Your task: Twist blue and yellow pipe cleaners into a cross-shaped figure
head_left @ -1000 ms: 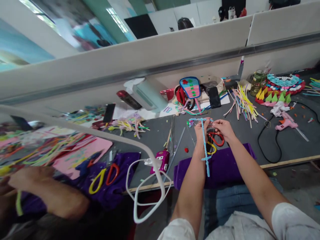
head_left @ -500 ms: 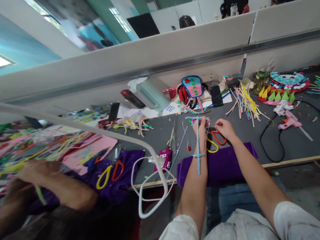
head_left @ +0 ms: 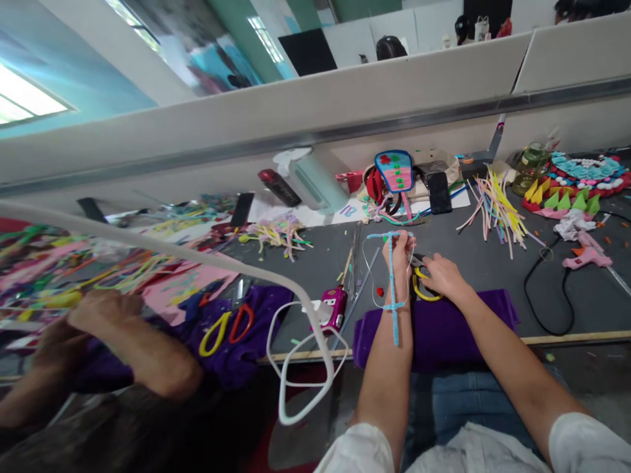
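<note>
- Light-blue fuzzy frame (head_left: 393, 282), gripped near its top bar by the left hand (head_left: 401, 249) and raised over the near part of the dark grey bench (head_left: 480, 272).
- Shaped with a short bar across the top, a long stem hanging down in front of the left forearm, and a smaller crosspiece low on the stem.
- Thin clear wire (head_left: 367, 268) bowed outward on both sides, between top bar and lower crosspiece.
- Right hand (head_left: 446, 276) turned palm down over scissors (head_left: 417, 282), just right of the left wrist; yellow handle loop showing, other handle covered by fingers; firm grip or light touch, cannot tell.
- Folded purple cloth (head_left: 438, 335) along the bench edge, beneath both forearms.
- Small red piece (head_left: 379, 291) lying just left of the stem; magenta box (head_left: 336, 307) farther left.
- Toward the low partition (head_left: 345, 92): paddle-shaped blue and pink ornament (head_left: 394, 172), black phone (head_left: 438, 192) and loose bundle of pale strips (head_left: 497, 207).
- Off to the right, near the bundle: pink glue gun (head_left: 589, 253) with black cord, green glass jar (head_left: 532, 164) behind it.
- At far left, blurred: co-worker's hands (head_left: 106, 309), near yellow-and-red scissors (head_left: 225, 322) on another purple cloth (head_left: 266, 302).
</note>
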Demonstrator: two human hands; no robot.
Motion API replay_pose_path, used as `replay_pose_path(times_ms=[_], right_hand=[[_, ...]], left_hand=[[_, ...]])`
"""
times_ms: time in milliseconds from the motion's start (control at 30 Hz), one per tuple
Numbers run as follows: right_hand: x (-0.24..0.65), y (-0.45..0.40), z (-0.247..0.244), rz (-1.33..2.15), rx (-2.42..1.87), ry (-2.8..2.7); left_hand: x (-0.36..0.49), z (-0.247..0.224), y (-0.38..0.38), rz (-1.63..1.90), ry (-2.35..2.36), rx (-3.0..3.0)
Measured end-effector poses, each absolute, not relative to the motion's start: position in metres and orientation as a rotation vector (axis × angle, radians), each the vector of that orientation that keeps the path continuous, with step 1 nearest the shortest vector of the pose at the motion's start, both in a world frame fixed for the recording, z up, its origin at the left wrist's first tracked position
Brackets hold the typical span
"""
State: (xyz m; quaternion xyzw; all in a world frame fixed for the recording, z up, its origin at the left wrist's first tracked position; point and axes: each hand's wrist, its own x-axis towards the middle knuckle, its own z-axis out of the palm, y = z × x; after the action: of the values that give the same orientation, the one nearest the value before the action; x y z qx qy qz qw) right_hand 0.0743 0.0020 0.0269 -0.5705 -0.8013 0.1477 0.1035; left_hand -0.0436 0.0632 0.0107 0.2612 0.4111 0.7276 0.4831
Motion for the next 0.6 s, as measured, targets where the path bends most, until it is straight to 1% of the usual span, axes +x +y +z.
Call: replay_pose_path(times_ms=[100, 200, 367, 433, 500, 600], right_hand=[[0.080, 0.010, 0.025, 0.570, -1.626, -2.210], [0.087, 0.019, 0.020, 0.789, -1.489, -1.979], [0.092, 0.023, 0.025, 1.321, -1.189, -1.210], [0.090, 0.018, 0.032, 1.525, -1.038, -1.066], [0.086, 0.013, 0.037, 1.602, -0.958, -1.038], [0.078, 0.008, 0.039, 1.587, -0.951, -1.031]], left_hand=[[-0.048, 0.015, 0.063, 1.733, 0.930, 0.598], [-0.052, 0.020, 0.062, 1.646, 0.874, 0.517], [-0.057, 0.025, 0.061, 1.619, 0.815, 0.309], [-0.056, 0.027, 0.060, 1.609, 0.770, 0.280], [-0.055, 0.028, 0.059, 1.590, 0.729, 0.308], [-0.053, 0.028, 0.058, 1.559, 0.734, 0.361]])
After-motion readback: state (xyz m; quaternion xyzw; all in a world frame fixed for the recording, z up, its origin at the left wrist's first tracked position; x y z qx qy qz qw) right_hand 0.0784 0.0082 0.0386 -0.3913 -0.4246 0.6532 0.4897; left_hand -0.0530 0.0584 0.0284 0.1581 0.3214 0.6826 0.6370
